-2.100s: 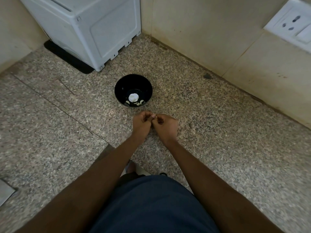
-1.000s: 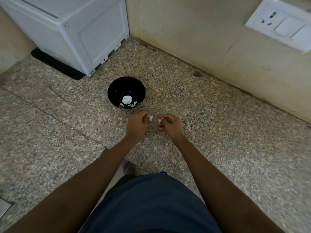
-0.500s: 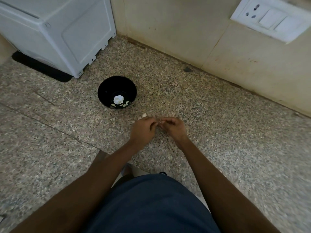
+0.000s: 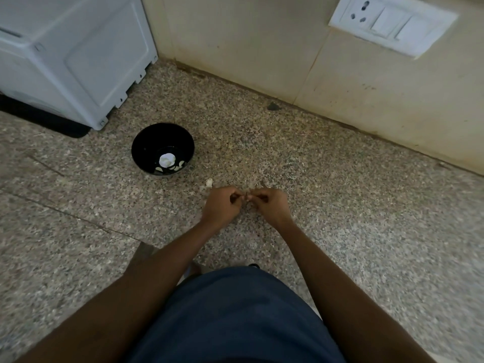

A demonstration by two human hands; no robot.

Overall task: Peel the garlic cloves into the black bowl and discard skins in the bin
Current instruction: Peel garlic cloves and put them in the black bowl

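Both forearms are extended fwd and down from the bottom corners, converging over the speckled stone worktop (image 4: pixel 353 231). L hand (image 4: pixel 221 206) and R hand (image 4: pixel 269 205) are met at the fingertips, knuckles up, wrists angled inward.

Room: worktop is bounded at the back by a tiled wall (image 4: pixel 262 48), running diagonally from top centre to right edge. A white appliance (image 4: pixel 73 56) is parked in the far-left corner on a dark mat (image 4: pixel 47 121). A switch/socket plate (image 4: pixel 390 20) is mounted on the wall, upper right. Wide open surface is seen R of the hands and to the near left. A seam in the stone runs diagonally on the left.

Black bowl (image 4: pixel 163 149) is placed fwd-left of the hands, near but apart, between them and the appliance. A white garlic head (image 4: pixel 166 160) and a few pale peeled cloves (image 4: pixel 176 166) are seen at its bottom. A small pale scrap (image 4: pixel 209 182), prob. skin, is lying on the worktop just beyond the L hand.

Hands: both are curled, thumb and fingers pinched together at the meeting pt. A small pale garlic clove (image 4: pixel 246 197) is pinched between the two sets of fingertips; mostly hidden, detail too small to tell.
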